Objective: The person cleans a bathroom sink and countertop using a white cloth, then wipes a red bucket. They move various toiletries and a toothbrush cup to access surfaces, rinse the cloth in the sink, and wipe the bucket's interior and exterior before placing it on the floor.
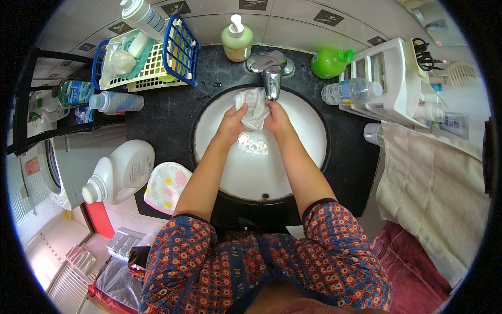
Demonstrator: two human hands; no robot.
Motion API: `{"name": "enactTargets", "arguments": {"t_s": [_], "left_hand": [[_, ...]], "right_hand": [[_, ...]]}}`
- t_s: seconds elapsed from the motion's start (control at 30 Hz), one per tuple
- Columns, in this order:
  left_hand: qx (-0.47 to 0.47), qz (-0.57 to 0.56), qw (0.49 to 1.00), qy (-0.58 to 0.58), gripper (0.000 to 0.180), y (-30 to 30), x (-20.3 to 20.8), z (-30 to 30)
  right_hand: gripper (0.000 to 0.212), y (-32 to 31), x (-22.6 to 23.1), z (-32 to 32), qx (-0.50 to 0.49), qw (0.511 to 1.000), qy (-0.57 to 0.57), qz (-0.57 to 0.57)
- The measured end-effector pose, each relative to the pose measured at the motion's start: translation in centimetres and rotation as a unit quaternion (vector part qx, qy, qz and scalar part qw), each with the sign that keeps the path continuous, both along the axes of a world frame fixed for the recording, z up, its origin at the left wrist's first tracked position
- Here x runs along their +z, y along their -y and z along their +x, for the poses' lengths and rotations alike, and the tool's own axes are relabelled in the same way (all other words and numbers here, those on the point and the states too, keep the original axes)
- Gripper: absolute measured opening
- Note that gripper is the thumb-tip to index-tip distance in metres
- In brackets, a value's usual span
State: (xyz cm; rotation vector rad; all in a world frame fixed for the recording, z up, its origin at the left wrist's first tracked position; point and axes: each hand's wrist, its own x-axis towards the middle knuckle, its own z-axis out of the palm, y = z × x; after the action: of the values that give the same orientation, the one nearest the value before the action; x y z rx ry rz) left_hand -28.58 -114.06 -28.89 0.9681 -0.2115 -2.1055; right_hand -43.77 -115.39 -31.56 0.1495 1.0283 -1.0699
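Note:
A white cloth (pixel 253 111) is bunched between my two hands over the washbasin (pixel 251 180), just beside the spout of the chrome faucet (pixel 271 78). My left hand (pixel 230 123) grips its left edge, the thumb lying on the fabric. On the other edge, my right hand (pixel 277 118) has hold of the cloth close under the spout; some of its fingers are hidden. The cloth looks wet and crumpled. Small bubbles or droplets show on the basin's white surface below it.
Behind the basin stand a pump bottle (pixel 237 41) and a green bottle (pixel 330 63). A clear bottle (pixel 351 92) lies near a white rack (pixel 389 78) at right. On the left are a blue-and-cream basket (pixel 180 49), a large white jug (pixel 125 170) and a patterned pouch (pixel 166 186).

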Motion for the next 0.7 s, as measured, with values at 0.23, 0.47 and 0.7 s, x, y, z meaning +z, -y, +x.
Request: {"name": "enactTargets", "arguments": {"t_s": [0.23, 0.47, 0.7], "left_hand": [[0.042, 0.168, 0.985, -0.006, 0.053, -2.0, -4.0, -1.0], [-0.015, 0.126, 0.988, -0.082, 0.048, 1.4, -11.5, -3.3], [-0.075, 0.17, 0.975, -0.118, 0.04, 2.7, -6.5, -4.2]], "right_hand": [[0.027, -0.6, 0.1, -1.2, -0.086, 0.961, -0.214, -0.15], [0.019, -4.4, 3.5, 4.6, 0.092, 0.799, -0.547, -0.233], [0.022, -4.4, -0.3, 4.4, 0.088, 0.595, -0.754, -0.265]]}}
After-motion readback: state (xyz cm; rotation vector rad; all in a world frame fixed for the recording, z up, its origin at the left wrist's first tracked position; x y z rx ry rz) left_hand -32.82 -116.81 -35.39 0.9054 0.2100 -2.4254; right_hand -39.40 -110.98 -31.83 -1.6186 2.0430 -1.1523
